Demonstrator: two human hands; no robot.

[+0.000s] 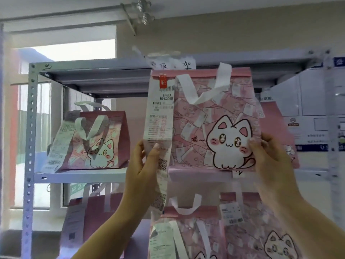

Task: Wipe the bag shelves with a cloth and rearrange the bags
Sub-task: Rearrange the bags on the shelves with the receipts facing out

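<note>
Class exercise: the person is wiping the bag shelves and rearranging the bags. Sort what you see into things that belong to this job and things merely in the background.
Part of the job:
- pink cat bag held by left hand and right hand
- receipt on it
- second cat bag
- metal shelf
- lower bags

Background:
- window
- curtain rod
- white cabinet

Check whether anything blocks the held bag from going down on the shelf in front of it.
Nothing visible does. Both hands, left hand and right hand, grip the bag at its lower corners, just above the shelf. The other bag stands well to the left; another sits behind to the right.
</note>
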